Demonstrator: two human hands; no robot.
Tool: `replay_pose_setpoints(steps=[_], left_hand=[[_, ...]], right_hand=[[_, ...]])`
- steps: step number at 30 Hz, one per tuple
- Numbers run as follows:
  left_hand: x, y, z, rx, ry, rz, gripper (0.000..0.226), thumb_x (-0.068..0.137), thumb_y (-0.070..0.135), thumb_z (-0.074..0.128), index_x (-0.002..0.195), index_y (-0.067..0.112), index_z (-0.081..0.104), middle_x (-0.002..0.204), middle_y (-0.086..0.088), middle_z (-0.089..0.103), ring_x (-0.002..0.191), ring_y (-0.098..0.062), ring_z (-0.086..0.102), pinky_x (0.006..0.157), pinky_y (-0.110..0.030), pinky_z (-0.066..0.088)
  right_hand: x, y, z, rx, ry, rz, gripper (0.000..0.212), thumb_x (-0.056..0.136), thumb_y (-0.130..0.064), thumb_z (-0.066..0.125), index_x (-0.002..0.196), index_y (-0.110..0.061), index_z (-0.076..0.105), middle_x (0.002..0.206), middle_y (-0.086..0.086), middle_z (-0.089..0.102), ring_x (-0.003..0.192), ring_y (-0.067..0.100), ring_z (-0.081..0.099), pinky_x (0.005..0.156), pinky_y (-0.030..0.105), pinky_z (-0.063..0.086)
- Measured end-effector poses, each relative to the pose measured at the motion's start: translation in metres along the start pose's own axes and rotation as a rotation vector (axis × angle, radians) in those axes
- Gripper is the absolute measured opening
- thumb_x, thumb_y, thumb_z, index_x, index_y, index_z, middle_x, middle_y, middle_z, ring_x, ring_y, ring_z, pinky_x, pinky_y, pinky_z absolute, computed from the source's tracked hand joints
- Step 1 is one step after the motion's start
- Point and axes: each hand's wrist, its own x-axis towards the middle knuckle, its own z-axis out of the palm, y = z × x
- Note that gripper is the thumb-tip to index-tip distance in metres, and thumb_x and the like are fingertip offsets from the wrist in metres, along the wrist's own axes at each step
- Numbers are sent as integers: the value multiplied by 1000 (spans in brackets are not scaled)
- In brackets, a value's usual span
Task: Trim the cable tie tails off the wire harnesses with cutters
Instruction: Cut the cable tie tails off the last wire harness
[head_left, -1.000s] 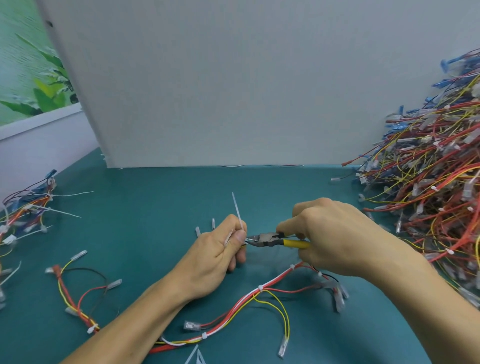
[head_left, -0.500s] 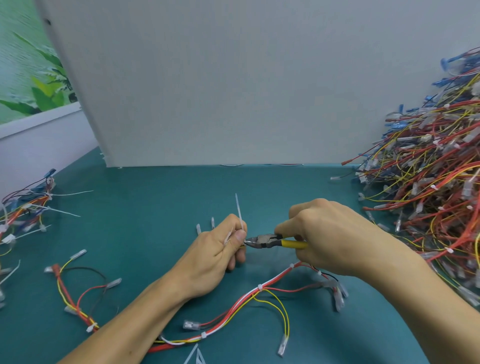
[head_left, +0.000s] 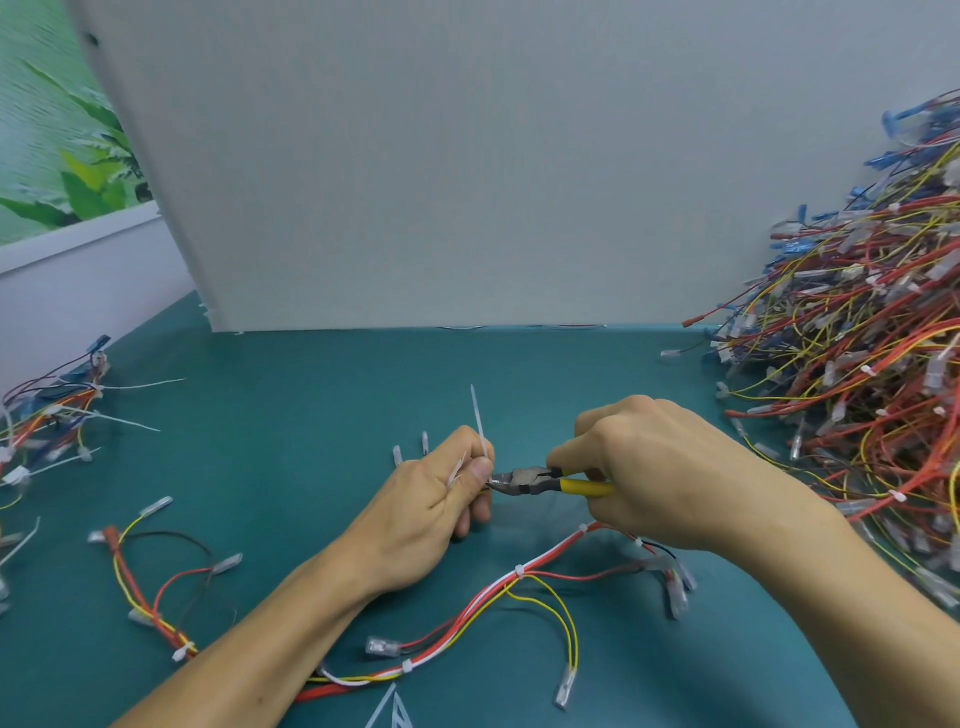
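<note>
My left hand (head_left: 436, 499) pinches part of a wire harness between thumb and fingers, and a white cable tie tail (head_left: 479, 421) sticks straight up out of the grip. My right hand (head_left: 660, 473) grips yellow-handled cutters (head_left: 545, 480), their jaws touching the harness right at my left thumb tip. The red, white and yellow harness (head_left: 498, 587) trails from under my hands across the green table (head_left: 311, 415) toward me, with several white ties along it.
A big heap of red and yellow harnesses (head_left: 857, 389) fills the right side. Harnesses with long tie tails (head_left: 57, 415) lie at the far left, one loose harness (head_left: 156, 587) at near left. A white board (head_left: 467, 182) stands behind. Cut tie tails (head_left: 389, 709) lie at the near edge.
Both hands stay almost in place. The cutter jaws have edged a little closer to my left thumb, at the base of the upright tail.
</note>
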Motion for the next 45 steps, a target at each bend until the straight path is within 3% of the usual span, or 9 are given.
replay_pose_setpoints(steps=[12,17,21,25,29,33,38,42,45], left_hand=[[0,-4,1,39,19,-1,19,95,48,33,83,36,43,68,0,63,62,-10,56,69,-23,46],[0,6,-5,-55,119,-32,25,99,33,41,90,16,55,83,7,69,81,-11,67,82,-30,51],[-4,39,-29,115,244,58,22,89,25,39,74,16,52,66,5,61,56,-6,55,57,-20,44],[-18,85,-32,422,-157,87,18,81,29,37,66,20,37,51,4,38,50,-13,30,48,-28,29],[-33,106,-6,637,-452,-29,26,81,38,36,67,16,39,56,1,40,51,-17,32,50,-33,33],[-43,108,7,771,-559,-69,37,83,48,50,69,14,43,61,1,46,58,-20,43,51,-33,39],[-53,111,2,696,-605,-94,42,62,73,61,69,34,47,67,7,51,64,-14,50,57,-35,48],[-57,116,-10,531,-505,-48,32,70,68,65,89,43,58,90,20,57,87,2,52,81,-25,47],[-67,111,-34,410,-257,-14,10,86,46,64,82,37,63,83,18,62,80,1,57,75,-18,45]], right_hand=[[1,0,9,18,-45,36,14,74,-20,56,68,-17,43,67,4,50,69,32,49,50,30,33],[-2,-2,5,38,-77,119,21,77,-17,55,61,-19,40,62,2,38,56,24,38,46,28,23],[-5,14,-5,112,-87,262,7,85,-22,52,87,-20,59,79,6,51,80,35,53,60,32,41],[-12,25,-17,198,-44,311,9,88,-27,53,82,-21,56,86,12,59,84,35,52,67,37,45],[-21,24,-25,240,-62,313,15,86,-29,56,74,-21,54,80,8,58,79,31,53,60,34,40],[-29,16,-23,230,-160,330,10,85,-27,56,86,-18,60,85,9,61,82,33,59,63,34,46],[-39,12,-7,264,-229,372,9,90,-25,48,84,-20,44,85,6,50,82,32,51,59,34,36],[-44,8,7,300,-133,486,22,88,-34,52,75,-22,38,77,0,44,81,31,49,61,35,34],[-43,4,12,387,43,682,19,84,-42,56,80,-24,51,78,0,47,83,31,51,67,34,38]])
